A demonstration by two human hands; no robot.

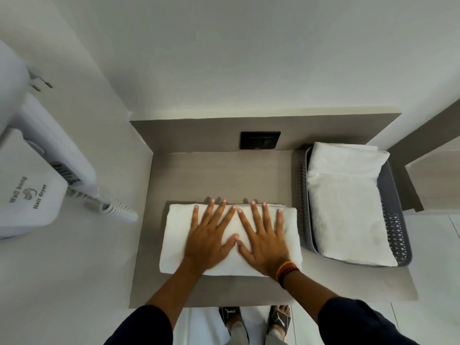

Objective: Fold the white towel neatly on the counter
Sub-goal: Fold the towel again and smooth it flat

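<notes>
Both hands, left hand (209,241) and right hand (263,241), seemingly press flat on folded towel (174,235).

Dark sleeves (146,327) are pushed up both forearms; the right wrist wears red, orange and black thread bands (286,271); black slide sandals (280,317) cover both feet.

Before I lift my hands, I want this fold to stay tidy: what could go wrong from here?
1. The towel shows uneven layers along its far edge; they may spring apart once the left hand and right hand stop pressing.
2. Its right side lies close to the basket, so sliding it could catch there.
3. Its near edge is near the counter front, so a pull could drag it off.
</notes>
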